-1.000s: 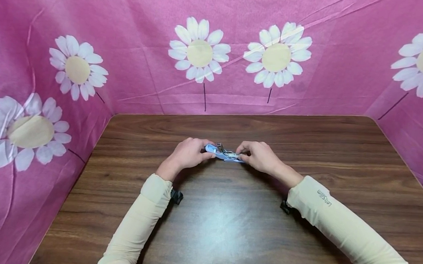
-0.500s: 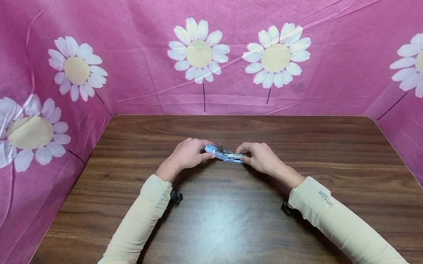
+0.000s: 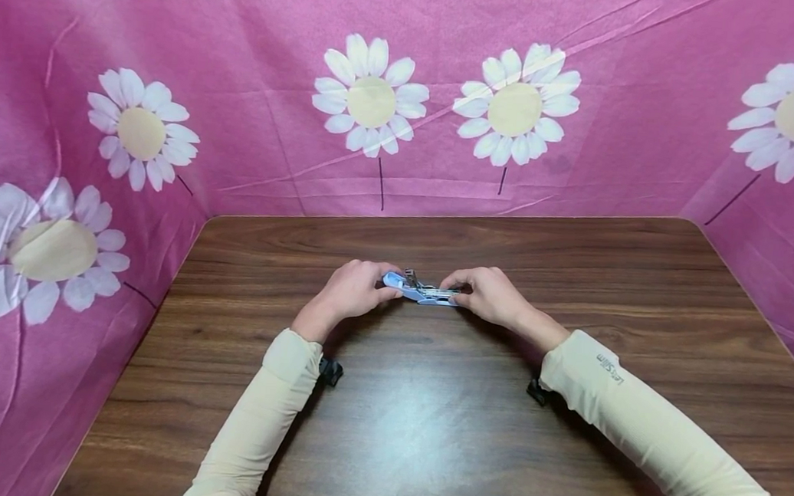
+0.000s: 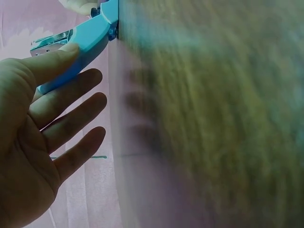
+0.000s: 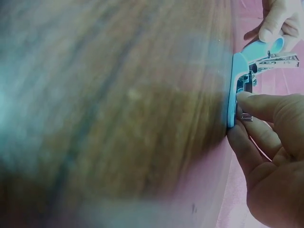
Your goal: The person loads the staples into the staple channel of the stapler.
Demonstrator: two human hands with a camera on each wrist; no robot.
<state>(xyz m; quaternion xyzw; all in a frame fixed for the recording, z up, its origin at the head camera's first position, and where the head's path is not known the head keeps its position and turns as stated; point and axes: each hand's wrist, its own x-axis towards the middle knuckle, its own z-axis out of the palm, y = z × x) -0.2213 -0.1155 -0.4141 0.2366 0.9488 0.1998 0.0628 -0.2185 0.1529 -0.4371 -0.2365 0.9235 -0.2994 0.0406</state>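
A light blue stapler (image 3: 411, 290) lies opened out over the table, its metal inner parts exposed. My left hand (image 3: 355, 287) pinches the cover end between thumb and fingers, while the other fingers spread loosely, as the left wrist view shows. At the opposite end, my right hand (image 3: 493, 296) pinches the base and the metal staple channel. In the right wrist view the blue base (image 5: 232, 90) stands right against the tabletop, and a metal piece (image 5: 280, 61) sticks out between cover and base. My right fingertips hide part of the channel.
The brown wood-grain table (image 3: 414, 403) stretches around both hands. A pink cloth (image 3: 262, 100) with large white daisies hangs behind the table and along its sides. Each wrist carries a small black camera mount, such as the left mount (image 3: 330, 371).
Both hands keep their hold on the stapler in nearly the same place. The head view has shifted very slightly.
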